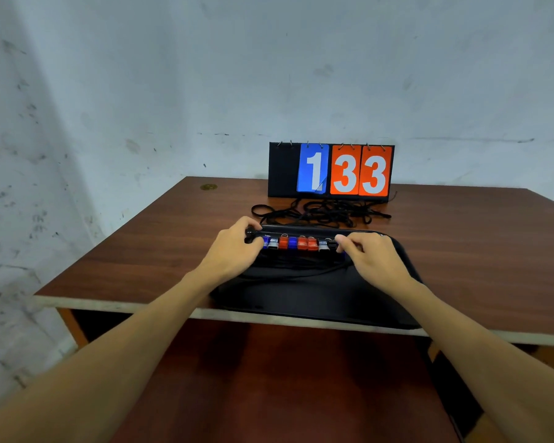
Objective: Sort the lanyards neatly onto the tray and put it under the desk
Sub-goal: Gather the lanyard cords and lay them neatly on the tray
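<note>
A black tray point(317, 302) lies on the brown desk point(141, 251), its near edge overhanging the desk's front. Along the tray's far rim runs a row of lanyard clips point(296, 243) in blue, red, white and black, their black cords trailing onto the tray. My left hand point(234, 251) grips the left end of the row, fingers curled around a black clip. At the right end, my right hand point(370, 257) pinches a clip between thumb and fingers. Behind the tray lies a loose tangle of black lanyard cords point(327, 211).
A flip scoreboard point(331, 170) reading 1 and 33 stands at the back of the desk against the wall. A small gold disc point(208, 187) sits near the back left corner. Below the desk's front edge is an open space over a reddish floor point(269, 378).
</note>
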A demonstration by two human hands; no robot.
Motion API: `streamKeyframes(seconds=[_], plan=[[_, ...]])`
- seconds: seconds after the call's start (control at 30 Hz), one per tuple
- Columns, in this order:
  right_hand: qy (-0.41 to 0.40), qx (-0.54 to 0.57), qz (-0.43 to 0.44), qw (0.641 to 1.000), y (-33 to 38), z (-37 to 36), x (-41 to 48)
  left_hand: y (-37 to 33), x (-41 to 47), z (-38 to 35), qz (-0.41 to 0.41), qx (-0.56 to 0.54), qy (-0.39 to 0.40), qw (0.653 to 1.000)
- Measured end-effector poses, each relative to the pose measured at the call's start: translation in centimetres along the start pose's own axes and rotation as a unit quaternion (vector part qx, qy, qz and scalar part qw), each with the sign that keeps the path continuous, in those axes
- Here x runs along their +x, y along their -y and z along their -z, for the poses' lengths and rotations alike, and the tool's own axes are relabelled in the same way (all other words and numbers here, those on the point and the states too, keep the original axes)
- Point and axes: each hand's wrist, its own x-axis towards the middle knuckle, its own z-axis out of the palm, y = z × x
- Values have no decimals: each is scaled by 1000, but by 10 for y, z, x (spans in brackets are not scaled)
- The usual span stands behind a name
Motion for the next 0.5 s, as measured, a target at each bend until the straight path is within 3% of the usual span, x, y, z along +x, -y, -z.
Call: streamKeyframes(seconds=[0.17,0.27,0.4,0.5], plan=[[-7,6,-46,999,-8,21,-3,-26,4,-8,-22,-27,34,999],[43,13,-77,996,-3,29,-3,-39,11,-12,-49,-38,61,996],[122,125,-106,979,19,39,-5,-55,10,-20,-102,-82,37,991],[123,154,-88,977,33,47,-5,-62,4,-27,-123,-127,61,982]])
